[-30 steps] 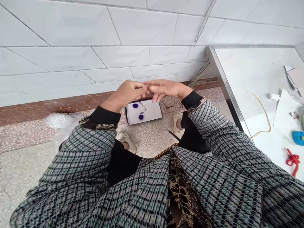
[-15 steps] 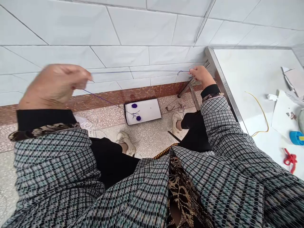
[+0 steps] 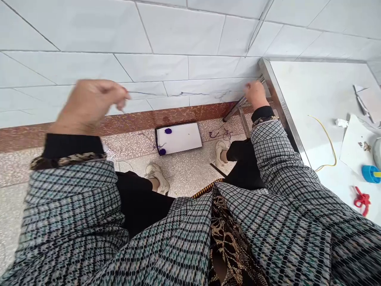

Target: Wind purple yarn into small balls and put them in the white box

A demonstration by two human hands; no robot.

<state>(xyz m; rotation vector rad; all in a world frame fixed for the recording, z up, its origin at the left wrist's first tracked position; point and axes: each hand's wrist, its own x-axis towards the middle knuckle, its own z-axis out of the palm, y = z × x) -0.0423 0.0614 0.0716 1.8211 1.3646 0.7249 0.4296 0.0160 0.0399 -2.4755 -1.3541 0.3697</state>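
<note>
My left hand (image 3: pixel 92 101) is raised before the tiled wall, thumb and finger pinched on one end of a thin blue thread (image 3: pixel 190 93). The thread runs across to my right hand (image 3: pixel 256 94), whose blurred fingers are closed by its other end near the table's leg. It looks slightly wavy, with small kinks along it. Below, on the floor, lies a shallow white box (image 3: pixel 186 137) with dark edges. A purple yarn ball (image 3: pixel 168 130) and another purple yarn ball (image 3: pixel 162 151) sit at its left side, with loose strands beside them.
On my right stands a metal-edged table (image 3: pixel 315 85) holding a yellow cord (image 3: pixel 327 139), a red knotted cord (image 3: pixel 362 200), a blue cap (image 3: pixel 370 173) and papers. Tangled dark thread (image 3: pixel 224 134) lies on the floor near my shoe (image 3: pixel 220 153). White cord (image 3: pixel 114 149) lies at left.
My left hand has moved right, and the thread between the hands has gone from taut to wavy. The lower yarn ball has rolled left to the box's edge.
</note>
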